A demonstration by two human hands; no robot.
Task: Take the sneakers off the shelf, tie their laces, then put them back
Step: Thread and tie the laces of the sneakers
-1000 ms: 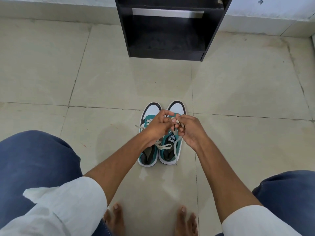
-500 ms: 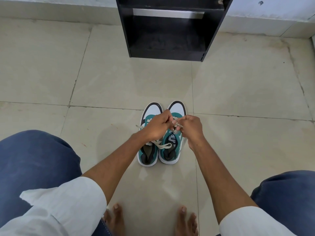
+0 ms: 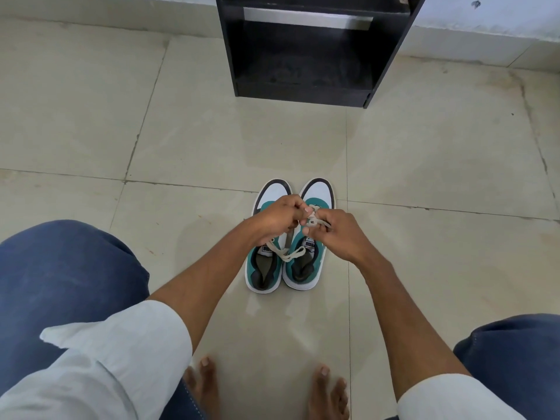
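Tying is the step in hand: you have both sneakers off the shelf and side by side on the floor (image 3: 91, 122), toes toward 12 o'clock, and you are working the lace of the right one.

Going from 9 to 3 o'clock: the left sneaker (image 3: 263, 268) sits just beside its mate, touching or nearly so, with a loose lace end lying across its tongue toward the other shoe; I cannot tell whether it is knotted. Your left hand (image 3: 277, 218) is curled closed above the pair, fingers pinched on the lace (image 3: 312, 220). Your right hand (image 3: 339, 231) faces it at 3 o'clock, also closed on the same lace, a small loop showing between the two thumbs. The right sneaker (image 3: 304, 268) lies under that hand, its toe cap clear at 12 o'clock.

Next, I judge, you need to pull the loops apart evenly to seat the knot, holding tension on both sides so it does not slip, then check the left shoe's lace.

The shelf (image 3: 306, 92), black and open-fronted, stands at 12 o'clock, well apart from the pair. Its bottom compartment holds nothing I can see; the upper one is cut off by the frame.
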